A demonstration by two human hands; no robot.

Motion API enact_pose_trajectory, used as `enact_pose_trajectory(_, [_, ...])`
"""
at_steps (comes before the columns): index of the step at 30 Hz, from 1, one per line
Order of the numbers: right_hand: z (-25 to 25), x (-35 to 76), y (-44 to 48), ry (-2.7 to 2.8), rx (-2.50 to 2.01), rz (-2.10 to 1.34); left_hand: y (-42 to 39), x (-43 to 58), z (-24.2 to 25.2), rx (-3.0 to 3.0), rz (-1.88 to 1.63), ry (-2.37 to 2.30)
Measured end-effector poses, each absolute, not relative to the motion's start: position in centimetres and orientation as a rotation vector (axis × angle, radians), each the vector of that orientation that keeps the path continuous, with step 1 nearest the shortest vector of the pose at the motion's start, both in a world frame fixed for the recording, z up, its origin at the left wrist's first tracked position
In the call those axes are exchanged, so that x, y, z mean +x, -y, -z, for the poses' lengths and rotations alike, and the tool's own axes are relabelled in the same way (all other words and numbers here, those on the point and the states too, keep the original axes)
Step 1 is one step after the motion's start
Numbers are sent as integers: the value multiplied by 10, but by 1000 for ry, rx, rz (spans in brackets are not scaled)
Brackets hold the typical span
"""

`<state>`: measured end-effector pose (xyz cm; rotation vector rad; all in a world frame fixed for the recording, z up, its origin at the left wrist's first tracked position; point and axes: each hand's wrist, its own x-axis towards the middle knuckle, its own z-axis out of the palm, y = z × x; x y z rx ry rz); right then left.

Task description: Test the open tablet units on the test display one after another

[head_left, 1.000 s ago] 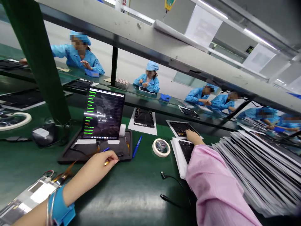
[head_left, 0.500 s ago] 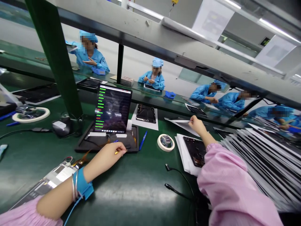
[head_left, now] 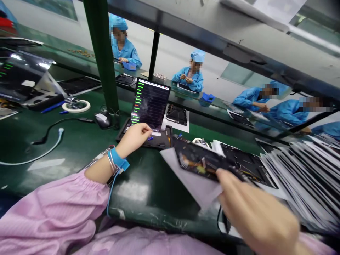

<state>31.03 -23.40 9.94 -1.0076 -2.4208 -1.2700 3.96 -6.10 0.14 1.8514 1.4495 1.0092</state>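
My right hand (head_left: 255,212) is closed on a dark tablet shell (head_left: 202,161) that lies on a white sheet (head_left: 193,182), held tilted above the green bench. My left hand (head_left: 135,137), with a blue wrist strap (head_left: 119,161), rests fingers curled at the base of a black fixture (head_left: 156,140) that props up a tablet with green bars on its screen (head_left: 150,104). What the left fingers pinch is too small to make out.
A big fanned stack of shells on paper (head_left: 305,170) fills the right. A cable (head_left: 47,145), mouse (head_left: 102,119) and tape roll (head_left: 75,105) lie left, by a green post (head_left: 102,53). Several workers in blue sit at the far bench (head_left: 191,76).
My right hand lifted a shell with its sheet off the pile and brought it near and left. The view swung down and left. The left hand stayed at the fixture.
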Motion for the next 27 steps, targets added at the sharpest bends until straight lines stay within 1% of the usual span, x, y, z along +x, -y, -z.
enact_pose_trajectory(2, [-78, 283, 247, 2544, -879, 1107, 64, 35, -7, 1848, -1037, -1477])
enact_pose_trajectory(6, [-52, 262, 240, 2527, -949, 983, 69, 33, -9, 1861, -1047, -1456])
enact_pose_trajectory(9, [-63, 269, 230, 2457, -963, 918, 69, 34, -7, 1880, -1031, -1413])
enact_pose_trajectory(13, [-91, 279, 226, 2356, -920, 996, 65, 31, -5, 1856, -1048, -1381])
enact_pose_trajectory(15, [-90, 278, 226, 2418, -886, 1030, 64, 27, -5, 1850, -1073, -1392])
enact_pose_trajectory(18, [-65, 267, 226, 2600, -847, 1017, 62, 21, -6, 1831, -1079, -1430])
enact_pose_trajectory(21, [-26, 251, 233, 2760, -850, 891, 63, 21, -6, 1845, -1018, -1432])
enact_pose_trajectory(25, [14, 237, 241, 2881, -945, 762, 68, 28, -5, 1925, -761, -1305])
enact_pose_trajectory(27, [22, 236, 235, 2950, -957, 603, 72, 34, -2, 1909, -592, -1231])
